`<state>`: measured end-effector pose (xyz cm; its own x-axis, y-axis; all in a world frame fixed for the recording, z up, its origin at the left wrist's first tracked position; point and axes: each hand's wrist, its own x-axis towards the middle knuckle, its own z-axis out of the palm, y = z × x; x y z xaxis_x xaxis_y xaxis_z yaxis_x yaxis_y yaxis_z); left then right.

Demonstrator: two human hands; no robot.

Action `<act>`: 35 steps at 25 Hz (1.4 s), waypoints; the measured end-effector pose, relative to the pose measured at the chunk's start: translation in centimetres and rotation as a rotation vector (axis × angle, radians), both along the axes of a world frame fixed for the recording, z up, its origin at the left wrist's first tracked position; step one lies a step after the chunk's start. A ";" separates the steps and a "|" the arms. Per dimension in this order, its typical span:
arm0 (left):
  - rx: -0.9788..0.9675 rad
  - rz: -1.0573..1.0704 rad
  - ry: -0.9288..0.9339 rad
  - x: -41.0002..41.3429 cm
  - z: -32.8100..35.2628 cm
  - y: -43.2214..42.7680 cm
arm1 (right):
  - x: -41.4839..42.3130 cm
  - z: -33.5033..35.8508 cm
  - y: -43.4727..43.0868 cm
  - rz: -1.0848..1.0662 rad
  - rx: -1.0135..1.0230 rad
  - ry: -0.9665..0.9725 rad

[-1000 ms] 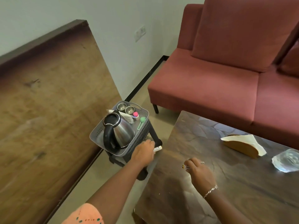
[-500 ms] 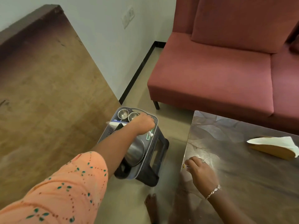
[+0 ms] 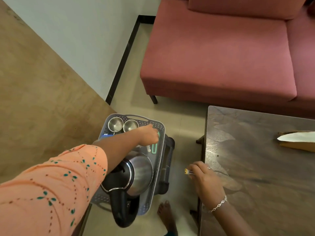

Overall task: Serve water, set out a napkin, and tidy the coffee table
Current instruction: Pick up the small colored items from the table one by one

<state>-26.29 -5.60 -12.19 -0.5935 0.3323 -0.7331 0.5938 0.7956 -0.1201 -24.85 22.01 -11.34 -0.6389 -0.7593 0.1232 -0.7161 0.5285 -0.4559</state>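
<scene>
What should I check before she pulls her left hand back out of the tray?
1. Left hand over grey tray: ok.
2. Anything gripped in it: cannot tell, fingers curled.
3. Forearm clear of kettle: not ok, it crosses right above it.
4. Two steel cups upright: ok.
5. Right hand holding the small labelled item: ok.
6. Coffee table corner free for setting down: ok.

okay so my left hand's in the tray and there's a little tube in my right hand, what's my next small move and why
Probably carry the small tube in your right hand across into the grey tray. Your left hand is closed there beside the green item.
</scene>
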 end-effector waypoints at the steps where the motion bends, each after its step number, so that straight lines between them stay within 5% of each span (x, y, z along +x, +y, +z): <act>1: -0.001 0.018 -0.022 -0.2 -0.6 -0.1 | 0.0 0.0 -0.4 -0.007 0.012 -0.014; 12: 0.088 0.095 0.059 1.0 -1.2 -0.4 | 0.5 1.1 -6.6 -0.115 0.067 -0.313; 18: 0.720 1.028 0.401 2.7 3.8 -3.3 | 0.1 0.8 -13.7 -0.215 0.212 -0.506; 21: 0.879 1.308 0.419 4.5 4.3 -4.2 | 0.0 -0.7 -16.8 -0.188 0.304 -0.506; 35: 0.876 1.416 0.446 6.1 3.5 -4.5 | -1.8 -3.9 -20.1 -0.285 0.351 -0.516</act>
<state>-20.18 -10.07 -8.66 -0.8458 -0.4079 -0.3438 -0.5275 0.5434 0.6531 -26.65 1.90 -15.27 -0.7303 -0.4922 -0.4736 -0.2643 0.8430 -0.4685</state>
